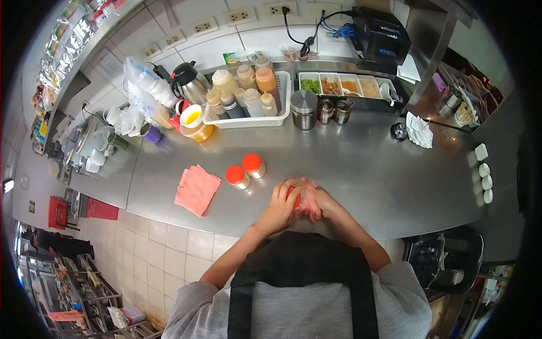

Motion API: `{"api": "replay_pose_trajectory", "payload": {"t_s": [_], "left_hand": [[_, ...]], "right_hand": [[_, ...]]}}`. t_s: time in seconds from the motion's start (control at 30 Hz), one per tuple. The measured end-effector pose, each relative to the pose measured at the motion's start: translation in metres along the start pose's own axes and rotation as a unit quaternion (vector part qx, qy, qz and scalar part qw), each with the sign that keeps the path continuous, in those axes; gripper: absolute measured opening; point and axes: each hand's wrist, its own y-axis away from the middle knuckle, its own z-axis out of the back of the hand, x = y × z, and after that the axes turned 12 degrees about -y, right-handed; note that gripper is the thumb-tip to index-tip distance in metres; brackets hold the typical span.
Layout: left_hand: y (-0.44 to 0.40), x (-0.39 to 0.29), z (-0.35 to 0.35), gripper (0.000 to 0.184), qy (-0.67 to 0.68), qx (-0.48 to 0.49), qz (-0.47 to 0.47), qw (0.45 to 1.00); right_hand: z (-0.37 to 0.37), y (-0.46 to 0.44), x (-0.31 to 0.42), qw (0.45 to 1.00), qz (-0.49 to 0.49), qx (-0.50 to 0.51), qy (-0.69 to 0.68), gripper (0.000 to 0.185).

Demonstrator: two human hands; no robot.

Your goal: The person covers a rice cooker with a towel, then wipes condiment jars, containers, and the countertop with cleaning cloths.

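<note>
Close to my body, at the counter's front edge, my left hand (280, 202) is wrapped round a jar with a red lid (294, 196); most of the jar is hidden by fingers and cloth. My right hand (326, 201) presses a crumpled pink cloth (308, 204) against the jar's side. Just left of my hands stand two similar shaker jars, one red-lidded jar (237, 177) and another red-lidded jar (254, 165), both upright. A folded pink cloth (197, 190) lies flat farther left.
Along the back of the steel counter (350, 150) stand a white basket (248, 121) of squeeze bottles, a steel canister (304, 110), two dark jars, and a tray of toppings (364, 98). A crumpled white napkin (419, 131) lies right. A thermos (189, 82) stands back left.
</note>
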Motion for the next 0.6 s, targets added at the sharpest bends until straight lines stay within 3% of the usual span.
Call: {"api": "replay_pose_trajectory", "payload": {"t_s": [0.1, 0.2, 0.3, 0.53, 0.6], "left_hand": [[0.003, 0.015, 0.003, 0.067, 0.027, 0.01, 0.018, 0.999], [0.009, 0.024, 0.011, 0.07, 0.084, -0.068, 0.112, 0.988], [0.015, 0.04, 0.022, 0.071, 0.06, -0.055, 0.218, 0.972], [0.023, 0.08, 0.013, 0.076, -0.17, -0.054, 0.127, 0.976], [0.02, 0.077, 0.02, 0.071, -0.167, -0.069, 0.141, 0.973]], "right_hand": [[0.01, -0.008, 0.002, 0.993, 0.039, 0.01, 0.112, 0.046], [0.043, -0.061, -0.016, 0.968, 0.218, -0.01, 0.121, 0.044], [0.018, -0.018, 0.028, 0.979, 0.185, -0.047, 0.07, 0.043], [0.037, -0.027, 0.037, 0.971, 0.224, -0.05, 0.067, 0.043], [0.043, -0.03, 0.034, 0.972, 0.22, -0.036, 0.069, 0.044]]}}
